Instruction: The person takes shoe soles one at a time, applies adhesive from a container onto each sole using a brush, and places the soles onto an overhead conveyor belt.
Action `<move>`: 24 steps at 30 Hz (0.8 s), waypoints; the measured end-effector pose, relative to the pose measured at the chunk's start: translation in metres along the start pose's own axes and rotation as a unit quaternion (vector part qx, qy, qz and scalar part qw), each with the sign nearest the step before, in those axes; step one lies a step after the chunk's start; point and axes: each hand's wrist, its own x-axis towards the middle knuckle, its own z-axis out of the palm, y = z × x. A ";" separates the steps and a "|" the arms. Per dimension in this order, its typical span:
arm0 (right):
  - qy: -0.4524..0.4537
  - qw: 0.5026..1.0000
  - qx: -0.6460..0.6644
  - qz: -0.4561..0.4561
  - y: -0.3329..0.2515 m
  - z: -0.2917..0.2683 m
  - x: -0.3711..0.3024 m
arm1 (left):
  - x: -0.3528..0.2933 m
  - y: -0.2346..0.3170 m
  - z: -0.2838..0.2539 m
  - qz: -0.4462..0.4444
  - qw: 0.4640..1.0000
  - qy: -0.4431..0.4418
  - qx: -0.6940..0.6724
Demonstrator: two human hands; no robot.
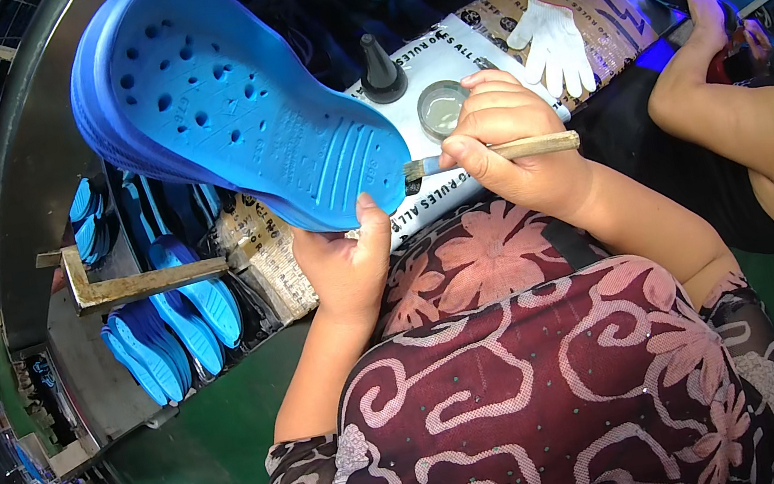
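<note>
A large blue shoe sole [291,146] with a pattern of holes and ridges is tilted up in front of me. My left hand [354,257] grips its near end, thumb on the top face. Between the fingers of my right hand [507,137] is a flat paint brush [539,145] with a wooden handle. Its dark bristles touch or nearly touch the sole's near edge; I cannot tell which. Just beyond my right hand stands a small round glass dish [442,110] with cloudy liquid. A black cone-shaped nozzle [380,71] stands beside the dish.
A white glove [554,48] lies on the taped cardboard [599,11] to the right. Several blue soles [182,320] are stacked at the left, near a wooden bar [150,282]. A curved metal edge [18,118] runs behind them. Another person's arm [740,105] is at the right.
</note>
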 end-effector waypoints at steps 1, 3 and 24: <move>0.021 0.999 -0.023 -0.021 0.001 0.000 0.000 | 0.000 -0.001 0.000 -0.001 1.000 0.000 0.000; 0.034 0.997 -0.064 -0.036 0.001 -0.003 -0.001 | 0.002 -0.002 -0.002 0.010 1.000 0.002 0.003; 0.039 0.998 0.002 -0.041 -0.006 0.010 -0.005 | 0.002 -0.005 0.005 0.067 0.998 0.003 0.012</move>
